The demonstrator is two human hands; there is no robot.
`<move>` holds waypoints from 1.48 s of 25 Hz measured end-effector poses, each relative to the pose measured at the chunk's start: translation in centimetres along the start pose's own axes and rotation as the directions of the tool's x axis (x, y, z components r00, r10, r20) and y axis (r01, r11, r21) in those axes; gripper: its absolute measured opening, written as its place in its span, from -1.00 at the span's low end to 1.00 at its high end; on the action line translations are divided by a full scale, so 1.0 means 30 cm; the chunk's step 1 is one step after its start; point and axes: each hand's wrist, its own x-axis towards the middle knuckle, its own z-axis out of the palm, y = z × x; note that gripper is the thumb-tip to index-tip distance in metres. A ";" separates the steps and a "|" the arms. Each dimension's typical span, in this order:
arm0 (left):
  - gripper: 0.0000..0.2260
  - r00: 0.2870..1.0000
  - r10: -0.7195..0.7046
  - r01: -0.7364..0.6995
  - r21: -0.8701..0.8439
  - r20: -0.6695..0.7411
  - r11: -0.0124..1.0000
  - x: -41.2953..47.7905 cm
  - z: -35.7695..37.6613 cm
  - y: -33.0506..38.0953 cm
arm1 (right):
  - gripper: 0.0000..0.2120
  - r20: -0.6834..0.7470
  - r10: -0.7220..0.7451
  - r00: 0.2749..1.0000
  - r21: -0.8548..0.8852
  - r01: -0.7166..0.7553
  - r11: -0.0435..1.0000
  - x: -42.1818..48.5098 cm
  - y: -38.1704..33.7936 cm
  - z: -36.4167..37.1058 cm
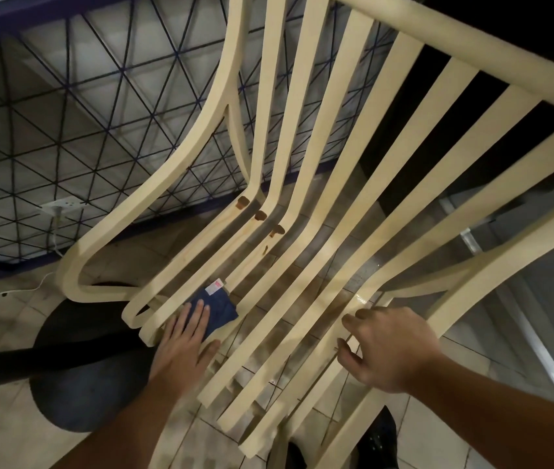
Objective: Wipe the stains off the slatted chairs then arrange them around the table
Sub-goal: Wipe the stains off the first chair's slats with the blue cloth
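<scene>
Left hand point(184, 346) presses a folded dark-blue cloth point(216, 308) flat on the cream slatted plastic chair point(319, 204), right hand point(390, 350) gripping a slat. Brown stains point(260, 215) sit further up; cloth could slip through the gaps.

Slatted chair point(319, 184): cream moulded plastic, smooth, low sheen; brown rust-like stains point(260, 215) at the seat bend. Cloth point(216, 309): dark blue woven fabric, matt, with a small white label. Floor point(5, 319): pale glazed tiles, faintly glossy. Grille point(99, 106): thin dark metal wire.
</scene>
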 end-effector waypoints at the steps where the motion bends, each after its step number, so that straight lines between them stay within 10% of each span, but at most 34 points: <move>1: -0.32 0.999 0.035 -0.035 0.010 0.008 0.999 0.038 -0.011 0.008 | -0.42 0.010 -0.003 1.000 0.000 0.003 1.000 0.000 0.000 -0.002; 11: -0.32 0.992 0.049 -0.029 -0.159 0.120 0.987 0.368 -0.150 0.212 | -0.36 0.039 -0.004 0.999 0.075 0.001 0.997 0.005 0.003 0.004; 16: -0.58 0.992 0.107 -0.109 -0.033 -0.071 0.993 0.484 -0.197 0.270 | -0.40 0.050 -0.004 0.999 0.059 0.001 0.998 0.002 -0.002 -0.006; 22: -0.34 0.989 0.113 -0.111 -0.028 0.096 0.993 0.427 -0.085 0.225 | -0.39 0.053 0.012 0.999 0.037 -0.014 0.999 0.003 -0.009 -0.013; 37: -0.33 0.998 0.054 -0.052 -0.108 0.019 0.993 0.225 -0.024 0.109 | -0.34 0.044 -0.013 0.999 0.023 0.012 1.000 0.005 0.001 0.006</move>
